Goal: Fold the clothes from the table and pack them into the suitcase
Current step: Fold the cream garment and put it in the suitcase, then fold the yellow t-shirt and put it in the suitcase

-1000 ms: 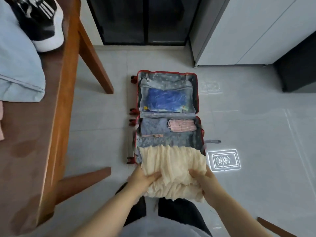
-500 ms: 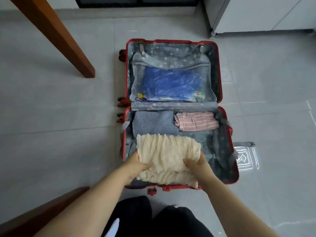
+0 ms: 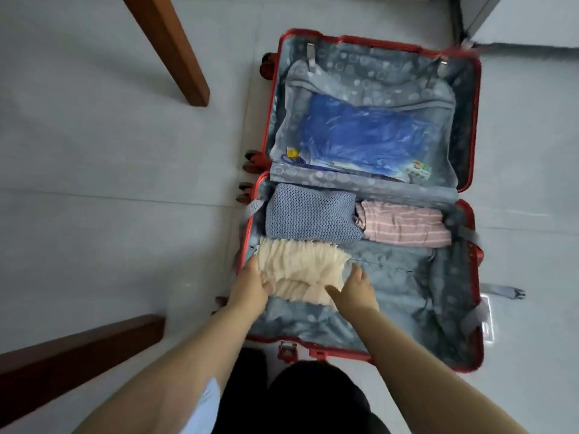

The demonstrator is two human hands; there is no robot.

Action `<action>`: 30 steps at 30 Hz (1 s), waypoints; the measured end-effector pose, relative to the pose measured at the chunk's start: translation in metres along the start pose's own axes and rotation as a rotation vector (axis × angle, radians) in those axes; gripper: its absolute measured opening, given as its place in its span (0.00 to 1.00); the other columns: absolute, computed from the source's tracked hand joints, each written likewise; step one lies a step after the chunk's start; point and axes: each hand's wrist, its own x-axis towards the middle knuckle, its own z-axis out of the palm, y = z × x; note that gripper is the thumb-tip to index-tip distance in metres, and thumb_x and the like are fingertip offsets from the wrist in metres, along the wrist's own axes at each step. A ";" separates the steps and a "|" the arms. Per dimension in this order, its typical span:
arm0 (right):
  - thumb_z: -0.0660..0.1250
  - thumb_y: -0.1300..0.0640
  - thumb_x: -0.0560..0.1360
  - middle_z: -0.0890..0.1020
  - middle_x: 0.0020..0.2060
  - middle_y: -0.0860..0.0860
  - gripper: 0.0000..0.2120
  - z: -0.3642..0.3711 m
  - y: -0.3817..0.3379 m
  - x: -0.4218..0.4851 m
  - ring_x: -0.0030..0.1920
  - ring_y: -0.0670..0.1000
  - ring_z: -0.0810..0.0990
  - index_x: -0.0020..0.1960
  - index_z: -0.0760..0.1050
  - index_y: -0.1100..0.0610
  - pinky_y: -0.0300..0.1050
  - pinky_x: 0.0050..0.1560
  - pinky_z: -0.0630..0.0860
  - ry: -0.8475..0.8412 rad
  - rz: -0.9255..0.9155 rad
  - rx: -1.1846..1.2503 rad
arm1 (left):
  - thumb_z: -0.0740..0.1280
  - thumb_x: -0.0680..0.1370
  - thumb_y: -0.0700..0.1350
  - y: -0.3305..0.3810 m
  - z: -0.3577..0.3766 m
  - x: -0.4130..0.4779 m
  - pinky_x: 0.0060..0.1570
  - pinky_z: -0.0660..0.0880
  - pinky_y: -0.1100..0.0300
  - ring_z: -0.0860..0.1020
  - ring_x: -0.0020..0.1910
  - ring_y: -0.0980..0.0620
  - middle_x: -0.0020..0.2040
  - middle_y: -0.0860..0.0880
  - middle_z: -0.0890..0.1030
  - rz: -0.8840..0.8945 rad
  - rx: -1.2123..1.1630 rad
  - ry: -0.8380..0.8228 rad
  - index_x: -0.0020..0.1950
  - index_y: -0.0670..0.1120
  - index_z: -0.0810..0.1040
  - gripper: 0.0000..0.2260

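suitcase [image 3: 369, 42]: red shell, lying open on the floor, right of centre; grey dotted lining in both halves.
upper half: zipped mesh pocket [image 3: 363, 89] with a blue bag [image 3: 360, 136] showing through it.
lower half: blue knit [image 3: 310, 214] folded at its upper left corner, striped top [image 3: 407, 227] folded just right of it, the two touching.
cream garment [image 3: 300, 270]: folded, ruffled, lying in the lower half at its left side, its top edge against the blue knit; lining bare to its right and below.
left hand [image 3: 250, 288]: on the garment's left edge, fingers curled onto the cloth, thumb pressing on top.
right hand [image 3: 355, 289]: at the garment's lower right corner, fingers spread wide, thumb stretched left along the lower edge; palm flat, not gripping.
floor [image 3: 109, 214]: pale grey tiles.
table legs: one [image 3: 169, 45] upper left of the frame, one [image 3: 75, 355] lower left.
person: dark trousers [image 3: 313, 399] at the bottom centre, forearms bare.
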 end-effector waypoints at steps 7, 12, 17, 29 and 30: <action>0.63 0.56 0.77 0.67 0.67 0.57 0.23 -0.120 -0.066 -0.228 0.65 0.56 0.69 0.69 0.60 0.57 0.48 0.63 0.67 0.012 -0.174 0.128 | 0.66 0.77 0.41 0.116 -0.140 -0.196 0.62 0.65 0.59 0.69 0.68 0.44 0.70 0.41 0.68 -0.057 0.008 0.002 0.75 0.43 0.55 0.30; 0.61 0.56 0.78 0.68 0.67 0.55 0.21 -0.195 -0.121 -0.388 0.63 0.56 0.71 0.69 0.60 0.55 0.45 0.58 0.69 0.027 -0.335 0.054 | 0.62 0.79 0.42 0.195 -0.234 -0.317 0.61 0.63 0.64 0.67 0.69 0.47 0.70 0.46 0.68 0.035 -0.023 -0.030 0.76 0.45 0.54 0.27; 0.60 0.56 0.78 0.68 0.66 0.53 0.22 -0.216 -0.190 -0.493 0.66 0.55 0.67 0.70 0.61 0.56 0.48 0.64 0.66 0.120 -0.656 -0.109 | 0.60 0.80 0.43 0.233 -0.308 -0.390 0.63 0.63 0.64 0.67 0.69 0.49 0.72 0.45 0.67 0.197 -0.096 0.022 0.74 0.44 0.60 0.22; 0.59 0.53 0.79 0.64 0.71 0.54 0.24 -0.096 -0.342 -0.603 0.69 0.57 0.63 0.74 0.58 0.54 0.47 0.68 0.59 0.239 -0.830 -0.210 | 0.56 0.82 0.48 0.111 -0.512 -0.468 0.62 0.59 0.67 0.64 0.71 0.52 0.74 0.51 0.63 0.395 0.114 0.217 0.75 0.51 0.58 0.21; 0.59 0.54 0.79 0.64 0.71 0.54 0.25 -0.092 -0.353 -0.607 0.69 0.58 0.64 0.74 0.58 0.53 0.48 0.68 0.59 0.238 -0.829 -0.217 | 0.56 0.82 0.49 0.102 -0.529 -0.465 0.64 0.60 0.63 0.65 0.70 0.51 0.73 0.50 0.63 0.379 0.178 0.244 0.75 0.51 0.57 0.22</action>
